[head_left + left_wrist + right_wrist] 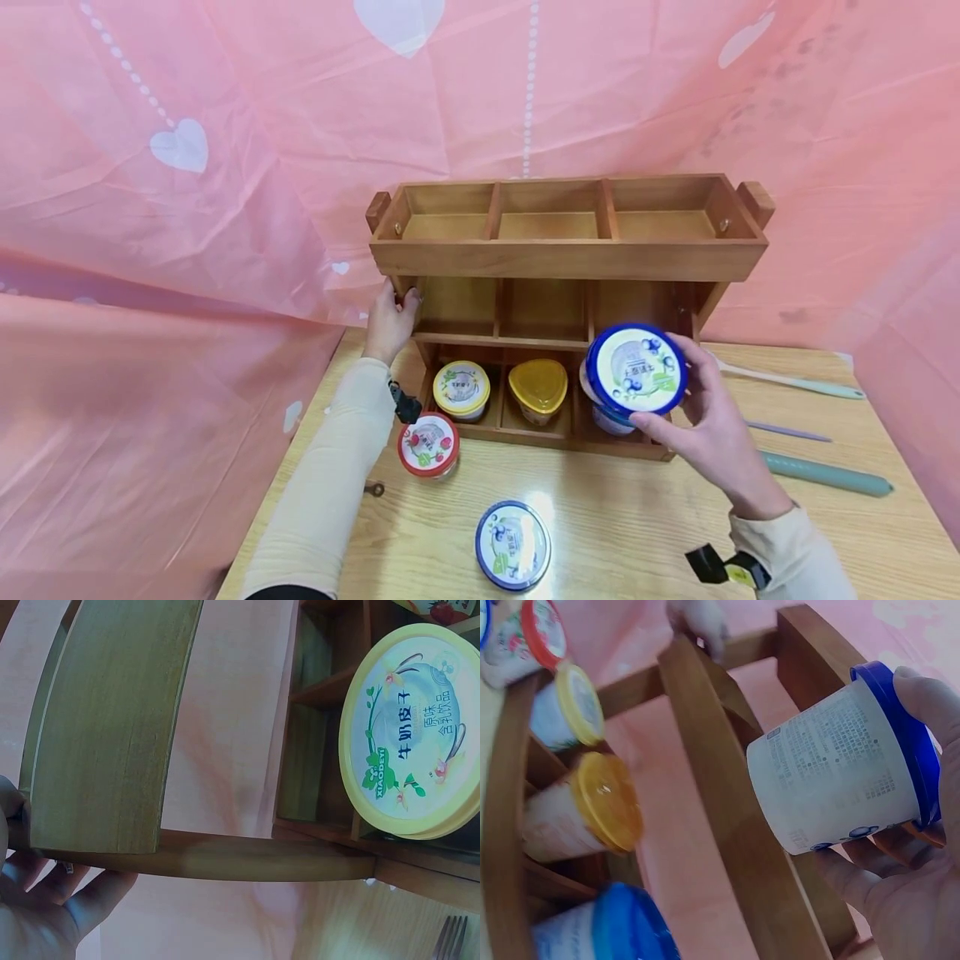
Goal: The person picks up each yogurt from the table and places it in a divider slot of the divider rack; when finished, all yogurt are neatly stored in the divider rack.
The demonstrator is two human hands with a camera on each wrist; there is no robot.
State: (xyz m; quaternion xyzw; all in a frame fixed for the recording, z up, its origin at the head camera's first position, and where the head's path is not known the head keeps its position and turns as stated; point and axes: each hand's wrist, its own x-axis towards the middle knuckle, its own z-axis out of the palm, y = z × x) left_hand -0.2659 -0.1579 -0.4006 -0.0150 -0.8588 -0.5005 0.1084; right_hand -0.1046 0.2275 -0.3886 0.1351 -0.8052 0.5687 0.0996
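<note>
In the head view, my right hand (712,442) holds a white tub with a blue lid (637,371) in front of the rack's right side. Its thumb and fingers clasp the lid rim and side, and the tub is tipped over in the right wrist view. My left hand (388,323) grips the left side post of a three-tier wooden rack (562,260). In the rack's bottom compartments stand a yellow-lidded tub (461,387), a tub with an amber rounded-triangle lid (538,387) and a blue-lidded tub (634,926), the last partly hidden behind the held one.
A red-lidded tub (429,444) stands at the rack's front left corner. Another blue-lidded tub (513,546) sits on the table nearer me. At right lie a pale-handled utensil (810,385), a thin purple stick (787,431) and a teal cylinder (828,473). Pink cloth (262,167) hangs behind.
</note>
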